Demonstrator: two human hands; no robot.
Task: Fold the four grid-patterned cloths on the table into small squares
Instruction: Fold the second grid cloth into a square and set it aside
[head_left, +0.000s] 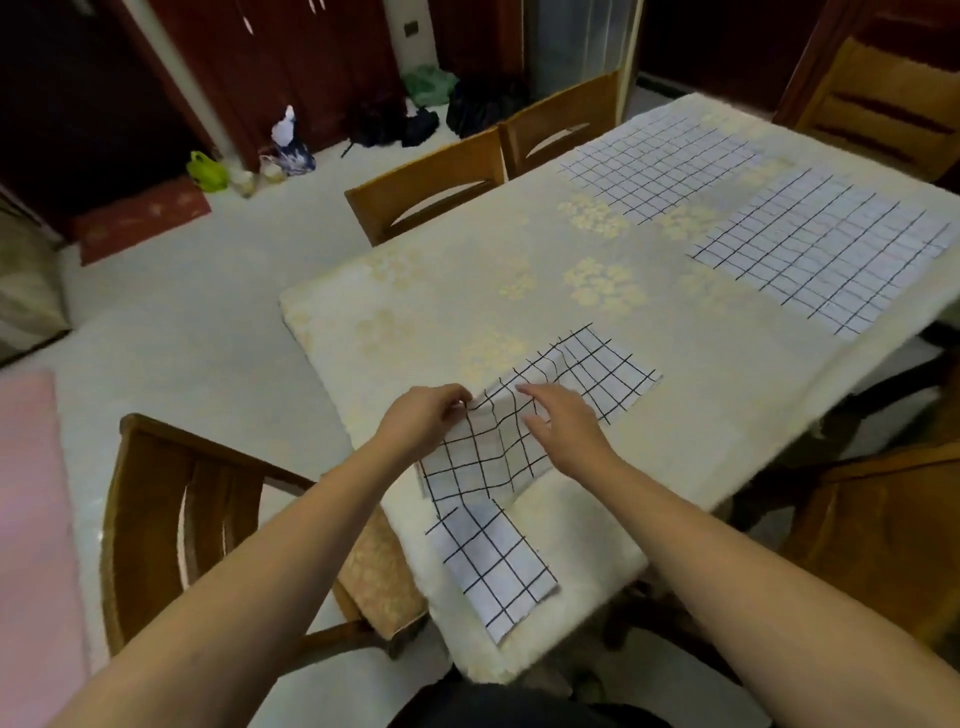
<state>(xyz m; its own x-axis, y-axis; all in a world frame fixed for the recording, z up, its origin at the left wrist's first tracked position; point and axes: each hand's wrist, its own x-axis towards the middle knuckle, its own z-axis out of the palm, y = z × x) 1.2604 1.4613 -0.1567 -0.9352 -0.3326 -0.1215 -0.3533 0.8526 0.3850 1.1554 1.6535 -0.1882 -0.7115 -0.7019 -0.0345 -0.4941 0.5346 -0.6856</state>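
Floral-covered table (467, 291) among wooden chairs (426, 182), pale floor (171, 312).

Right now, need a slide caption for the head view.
Left hand pinches the cloth mid-fold, right hand open above it; two more cloths lie flat across the table.

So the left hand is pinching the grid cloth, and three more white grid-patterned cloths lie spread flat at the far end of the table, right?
Not three: the head view shows two flat white grid-patterned cloths, one and another. The left hand does pinch the cloth being folded.
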